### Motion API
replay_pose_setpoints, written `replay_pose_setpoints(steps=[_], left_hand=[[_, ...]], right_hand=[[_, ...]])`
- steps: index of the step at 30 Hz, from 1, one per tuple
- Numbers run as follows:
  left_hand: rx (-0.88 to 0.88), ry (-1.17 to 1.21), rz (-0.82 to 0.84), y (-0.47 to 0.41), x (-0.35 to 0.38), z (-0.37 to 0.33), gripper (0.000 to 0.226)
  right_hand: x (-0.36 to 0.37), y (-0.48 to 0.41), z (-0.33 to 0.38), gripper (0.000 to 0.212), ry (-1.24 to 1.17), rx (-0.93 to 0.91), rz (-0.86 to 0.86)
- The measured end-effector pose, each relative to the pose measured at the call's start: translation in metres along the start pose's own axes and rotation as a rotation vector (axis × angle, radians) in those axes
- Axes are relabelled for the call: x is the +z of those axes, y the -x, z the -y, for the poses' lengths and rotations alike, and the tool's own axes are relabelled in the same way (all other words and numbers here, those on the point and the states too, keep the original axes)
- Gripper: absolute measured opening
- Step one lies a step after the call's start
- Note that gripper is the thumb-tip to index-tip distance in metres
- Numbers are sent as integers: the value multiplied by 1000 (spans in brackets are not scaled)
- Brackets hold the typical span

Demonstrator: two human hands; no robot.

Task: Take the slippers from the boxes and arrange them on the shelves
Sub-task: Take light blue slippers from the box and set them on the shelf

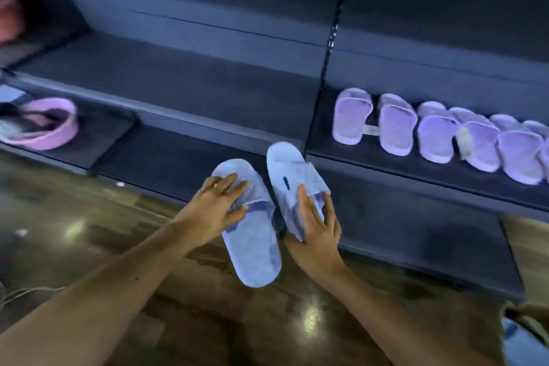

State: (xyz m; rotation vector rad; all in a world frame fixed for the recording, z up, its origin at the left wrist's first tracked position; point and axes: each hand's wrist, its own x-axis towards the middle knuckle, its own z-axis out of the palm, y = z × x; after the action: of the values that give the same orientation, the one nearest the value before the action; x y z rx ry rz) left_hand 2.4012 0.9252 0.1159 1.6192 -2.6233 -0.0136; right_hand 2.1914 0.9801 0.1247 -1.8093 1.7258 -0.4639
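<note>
I hold two pale blue fuzzy slippers in the air in front of the dark shelving. My left hand [218,206] grips the strap of the left slipper [255,252], whose heel hangs toward me. My right hand [316,226] grips the strap of the right slipper [286,171], toe pointing up toward the shelves. A row of several lilac slippers [439,135] stands on the right shelf [386,168], toes to the back. The shelf [166,83] behind my hands is bare.
A pink slipper [47,125] lies on a low shelf at the left. Reddish items [10,21] sit at the upper left. A low dark base shelf [416,235] runs under the right shelf. Glossy wood floor [178,306] lies below. An object [528,330] shows at the lower right edge.
</note>
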Motion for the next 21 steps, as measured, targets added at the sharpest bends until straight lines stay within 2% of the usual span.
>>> replay_pose_setpoints(steps=[2, 5, 7, 9, 11, 14, 16, 19, 21], left_hand=[[-60, 37, 48, -7, -4, 20, 53], [-94, 37, -9, -27, -2, 35, 52], [-9, 16, -27, -53, -5, 45, 55], [79, -33, -48, -85, -4, 55, 67], [143, -38, 7, -135, -6, 63, 71], [221, -70, -45, -182, -21, 62, 58], [230, -17, -79, -221, -25, 65, 42], [177, 70, -152, -258, -20, 77, 38], [67, 203, -30, -268, -7, 88, 40]], right_hand=[[2, -22, 21, 85, 12, -59, 8], [-1, -57, 33, 85, 20, -78, -49], [-8, -83, 33, 91, 22, -51, -118], [-19, -112, 30, 85, -27, 29, -102], [-28, -147, 14, 79, -106, 126, -92], [-32, -181, 5, 81, -78, 33, -132], [-34, -208, 1, 82, -124, 80, -99], [-35, -247, 6, 82, -147, 116, -62], [-26, -265, 8, 79, -91, 143, -78]])
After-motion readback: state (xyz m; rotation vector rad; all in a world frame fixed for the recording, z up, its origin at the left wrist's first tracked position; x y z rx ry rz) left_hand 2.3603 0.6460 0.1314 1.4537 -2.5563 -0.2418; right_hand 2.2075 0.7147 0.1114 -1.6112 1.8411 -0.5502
